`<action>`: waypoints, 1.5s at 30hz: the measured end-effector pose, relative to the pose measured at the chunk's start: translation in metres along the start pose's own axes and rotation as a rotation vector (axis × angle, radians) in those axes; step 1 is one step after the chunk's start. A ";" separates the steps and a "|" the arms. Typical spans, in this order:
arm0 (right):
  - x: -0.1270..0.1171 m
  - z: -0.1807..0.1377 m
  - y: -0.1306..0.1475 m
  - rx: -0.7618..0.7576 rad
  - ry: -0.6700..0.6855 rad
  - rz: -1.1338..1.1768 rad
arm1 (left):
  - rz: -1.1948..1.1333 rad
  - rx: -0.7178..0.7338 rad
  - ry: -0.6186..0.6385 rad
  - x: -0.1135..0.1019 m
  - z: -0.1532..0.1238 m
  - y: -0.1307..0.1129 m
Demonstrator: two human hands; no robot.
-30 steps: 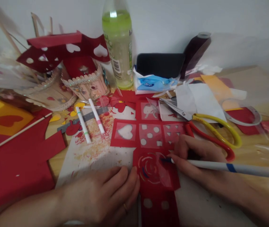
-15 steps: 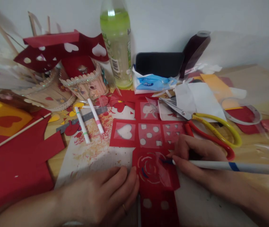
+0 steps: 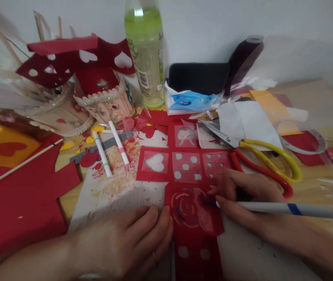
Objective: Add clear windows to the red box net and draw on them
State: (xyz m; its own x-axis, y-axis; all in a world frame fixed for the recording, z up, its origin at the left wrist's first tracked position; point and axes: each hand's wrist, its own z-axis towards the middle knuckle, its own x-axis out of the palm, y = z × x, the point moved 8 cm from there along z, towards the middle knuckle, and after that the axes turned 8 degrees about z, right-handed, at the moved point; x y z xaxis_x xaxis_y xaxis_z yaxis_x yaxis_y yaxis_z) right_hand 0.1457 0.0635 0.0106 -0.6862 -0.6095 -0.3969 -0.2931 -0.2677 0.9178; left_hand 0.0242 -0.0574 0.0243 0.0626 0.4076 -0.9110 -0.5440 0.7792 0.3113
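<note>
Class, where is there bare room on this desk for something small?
On the stained pale board, between the left hand and green-banded marker; also the pale patch beside the red cutout, below the right hand. Crowded: around scissors, bottle and tissue pack.

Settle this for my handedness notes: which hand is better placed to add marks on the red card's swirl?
Probably the right hand: it holds the blue-banded marker, tip near the swirl. The left hand shows no marker and lies at the red card's left edge.
</note>
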 end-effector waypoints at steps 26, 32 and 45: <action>0.005 -0.003 -0.003 -0.007 0.066 -0.004 | -0.031 -0.012 0.009 -0.003 0.004 0.003; 0.003 -0.005 -0.008 0.001 0.044 -0.039 | -0.028 -0.007 0.001 -0.003 0.003 0.002; -0.002 0.000 -0.007 0.050 -0.059 -0.057 | -0.022 0.004 0.008 -0.001 0.004 0.000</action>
State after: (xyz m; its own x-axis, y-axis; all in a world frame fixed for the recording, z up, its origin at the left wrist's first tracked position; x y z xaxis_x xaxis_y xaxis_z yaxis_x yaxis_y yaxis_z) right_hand 0.1493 0.0672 0.0048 -0.7054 -0.5487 -0.4487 -0.3645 -0.2620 0.8936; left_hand 0.0270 -0.0557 0.0265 0.0676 0.3861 -0.9200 -0.5391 0.7900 0.2920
